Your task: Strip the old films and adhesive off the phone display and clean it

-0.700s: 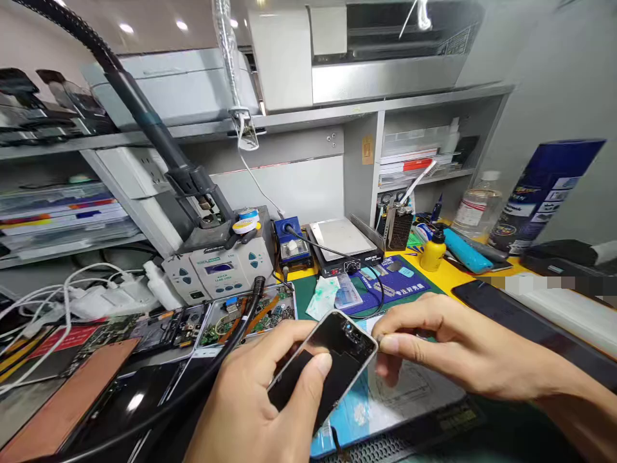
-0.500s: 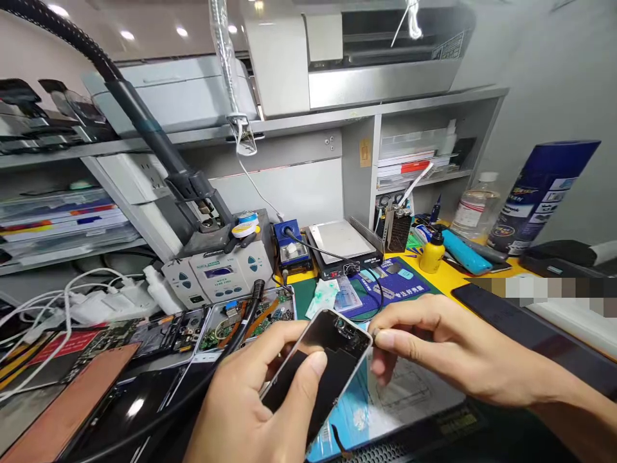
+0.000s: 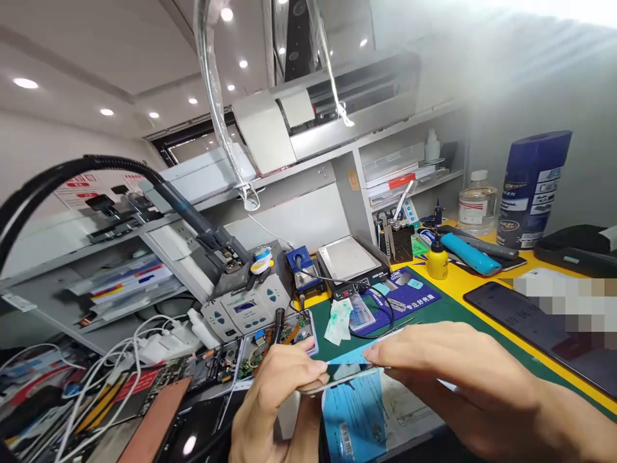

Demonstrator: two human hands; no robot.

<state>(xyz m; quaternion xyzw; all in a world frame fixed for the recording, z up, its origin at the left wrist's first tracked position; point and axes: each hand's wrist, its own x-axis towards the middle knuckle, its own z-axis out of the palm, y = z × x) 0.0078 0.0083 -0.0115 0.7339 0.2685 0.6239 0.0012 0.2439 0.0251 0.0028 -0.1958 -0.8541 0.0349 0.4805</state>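
Observation:
My left hand (image 3: pixel 277 399) is closed around one end of a thin phone (image 3: pixel 332 384), its thumb and fingers gripping it from both sides. Seen nearly edge-on, the phone shows only a narrow pale rim and a sliver of surface. At its other end is my right hand (image 3: pixel 463 370), a fingertip over the edge and the other fingers curled underneath, mostly hidden. Whether a small part is also in that hand I cannot make out. Below the phone lies a blue packet (image 3: pixel 354 418) with a barcode, on top of a pale sheet (image 3: pixel 407 405).
Behind my hands stand a rework station (image 3: pixel 248 308), a blue soldering unit (image 3: pixel 301 267) and a heating plate (image 3: pixel 349 258). Circuit boards (image 3: pixel 250 366) and white cables (image 3: pixel 135 347) crowd the left. A dark phone (image 3: pixel 535 334), yellow bottle (image 3: pixel 438 260) and spray can (image 3: pixel 533 186) are right.
My view has tilted and swung upward. The phone has turned from showing its dark face to nearly edge-on, and my right hand has come over its far end.

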